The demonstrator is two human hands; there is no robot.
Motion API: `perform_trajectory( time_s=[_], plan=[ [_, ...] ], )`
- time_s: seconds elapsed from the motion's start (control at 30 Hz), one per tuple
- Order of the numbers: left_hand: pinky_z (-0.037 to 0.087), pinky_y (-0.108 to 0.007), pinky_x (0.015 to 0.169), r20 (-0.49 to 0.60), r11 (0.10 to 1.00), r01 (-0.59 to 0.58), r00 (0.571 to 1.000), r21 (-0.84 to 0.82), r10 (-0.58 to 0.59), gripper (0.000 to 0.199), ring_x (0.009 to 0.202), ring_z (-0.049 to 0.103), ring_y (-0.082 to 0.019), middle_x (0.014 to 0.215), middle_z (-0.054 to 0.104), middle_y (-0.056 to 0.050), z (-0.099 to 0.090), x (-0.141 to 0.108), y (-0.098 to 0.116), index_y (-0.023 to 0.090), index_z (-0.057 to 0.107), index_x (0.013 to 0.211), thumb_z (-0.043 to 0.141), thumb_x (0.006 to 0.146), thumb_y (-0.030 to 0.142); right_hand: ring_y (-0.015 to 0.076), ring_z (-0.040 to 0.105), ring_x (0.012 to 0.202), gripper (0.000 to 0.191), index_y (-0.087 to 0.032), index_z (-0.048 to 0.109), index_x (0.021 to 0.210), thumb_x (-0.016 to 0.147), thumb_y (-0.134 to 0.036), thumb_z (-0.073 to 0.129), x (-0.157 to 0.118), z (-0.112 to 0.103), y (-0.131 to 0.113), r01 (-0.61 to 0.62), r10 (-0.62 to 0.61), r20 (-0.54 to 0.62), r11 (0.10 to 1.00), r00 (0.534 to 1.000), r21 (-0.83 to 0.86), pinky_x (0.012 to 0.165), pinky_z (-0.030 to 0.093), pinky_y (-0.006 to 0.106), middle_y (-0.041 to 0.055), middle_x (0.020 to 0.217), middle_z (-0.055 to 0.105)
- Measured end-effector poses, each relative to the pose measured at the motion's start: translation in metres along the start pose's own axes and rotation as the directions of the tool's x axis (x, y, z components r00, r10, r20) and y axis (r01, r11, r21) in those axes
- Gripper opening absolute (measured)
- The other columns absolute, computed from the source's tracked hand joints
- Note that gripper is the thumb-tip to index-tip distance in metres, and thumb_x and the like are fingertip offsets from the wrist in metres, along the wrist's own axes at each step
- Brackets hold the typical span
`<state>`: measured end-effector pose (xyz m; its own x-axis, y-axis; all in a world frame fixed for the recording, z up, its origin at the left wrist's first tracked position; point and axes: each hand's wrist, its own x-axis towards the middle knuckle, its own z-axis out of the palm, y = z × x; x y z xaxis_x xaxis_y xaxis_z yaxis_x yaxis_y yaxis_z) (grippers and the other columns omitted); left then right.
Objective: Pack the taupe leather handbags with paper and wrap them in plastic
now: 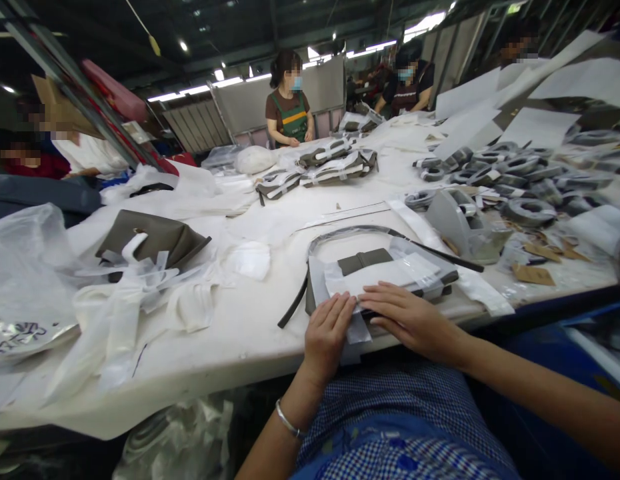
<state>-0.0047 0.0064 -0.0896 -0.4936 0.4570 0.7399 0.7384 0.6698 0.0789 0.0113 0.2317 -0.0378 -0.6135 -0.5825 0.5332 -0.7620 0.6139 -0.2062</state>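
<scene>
A dark grey-brown bag (366, 261) lies flat on the table in front of me, partly covered with white wrapping sheet (397, 272). Its dark strap (370, 229) arcs around the far side, and one strap end sticks out to the left. My left hand (329, 332) rests on the near edge of the wrapping, fingers stretched out side by side. From the right, my right hand (407, 312) lies on the same edge with its fingers extended and slightly apart. The two hands' fingertips almost meet. What lies under the fingers is hidden.
Another grey-brown bag (150, 237) sits to the left by white strips (125, 313) and a clear plastic bag (27, 280). Wrapped bags (335, 167) lie farther back. Several wrapped coils (530, 212) and brown tags (533, 274) are at right. A co-worker (290, 110) stands across the table.
</scene>
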Motion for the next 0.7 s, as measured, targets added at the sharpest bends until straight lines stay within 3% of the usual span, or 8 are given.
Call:
perform_trajectory(
  time_s=[0.1,0.2,0.27,0.37,0.5,0.7],
  plan=[
    [0.047,-0.038,0.109,0.031,0.999,0.008,0.999,-0.046,-0.007,0.052,0.130,0.051,-0.020,0.138,0.057,-0.006,-0.002,0.001,-0.001,0.018,0.045,0.143,0.043,0.094,0.000,0.0191,0.060,0.121,0.033,-0.019,0.063,0.125,0.092,-0.015,0.059,-0.036,0.014,-0.020,0.113,-0.116,-0.123,0.993,0.986,-0.031,0.104,0.051,0.038,0.0073,0.121,0.070],
    [0.047,-0.039,0.110,0.050,0.997,0.011,0.999,-0.077,-0.007,0.052,0.131,0.050,-0.020,0.139,0.056,-0.007,-0.005,0.003,-0.002,0.018,0.044,0.144,0.041,0.095,0.003,0.0201,0.060,0.118,0.035,-0.017,0.060,0.130,0.096,-0.013,0.052,-0.055,0.045,-0.031,0.197,-0.208,-0.065,0.970,0.976,-0.144,0.102,0.051,0.039,0.0074,0.123,0.069],
    [0.047,-0.040,0.110,0.066,0.996,0.010,0.998,-0.084,-0.004,0.051,0.131,0.050,-0.021,0.140,0.055,-0.008,-0.006,0.004,-0.003,0.018,0.043,0.144,0.041,0.095,0.004,0.0206,0.061,0.115,0.036,-0.019,0.060,0.130,0.097,-0.011,0.048,-0.054,0.066,-0.032,0.185,-0.202,-0.069,0.962,0.977,-0.199,0.100,0.051,0.041,0.0076,0.122,0.070],
    [0.046,-0.040,0.111,0.092,0.996,-0.004,0.996,-0.088,0.013,0.051,0.132,0.049,-0.022,0.141,0.054,-0.008,-0.008,0.004,-0.005,0.017,0.042,0.145,0.042,0.095,0.006,0.0199,0.064,0.104,0.029,-0.022,0.068,0.118,0.092,-0.012,0.058,-0.038,0.084,-0.028,0.139,-0.184,-0.214,0.968,0.959,-0.208,0.095,0.051,0.040,0.0055,0.107,0.074],
    [0.045,-0.040,0.112,0.077,0.996,-0.037,0.996,-0.083,0.043,0.055,0.135,0.046,-0.021,0.142,0.053,-0.008,-0.007,0.004,-0.006,0.017,0.040,0.146,0.040,0.093,0.002,0.0177,0.066,0.091,0.014,-0.021,0.071,0.096,0.087,-0.012,0.066,-0.023,0.083,-0.029,0.142,-0.167,-0.327,0.985,0.930,-0.098,0.094,0.052,0.040,0.0021,0.092,0.075],
    [0.045,-0.039,0.112,0.072,0.999,-0.036,0.997,-0.038,0.039,0.056,0.138,0.041,-0.021,0.143,0.052,-0.007,-0.008,0.005,-0.005,0.018,0.040,0.146,0.038,0.093,0.000,0.0132,0.071,0.091,0.016,-0.019,0.069,0.098,0.092,-0.011,0.056,-0.053,0.066,-0.049,0.123,-0.093,-0.258,0.987,0.962,0.104,0.100,0.053,0.037,0.0016,0.091,0.076]
  ],
)
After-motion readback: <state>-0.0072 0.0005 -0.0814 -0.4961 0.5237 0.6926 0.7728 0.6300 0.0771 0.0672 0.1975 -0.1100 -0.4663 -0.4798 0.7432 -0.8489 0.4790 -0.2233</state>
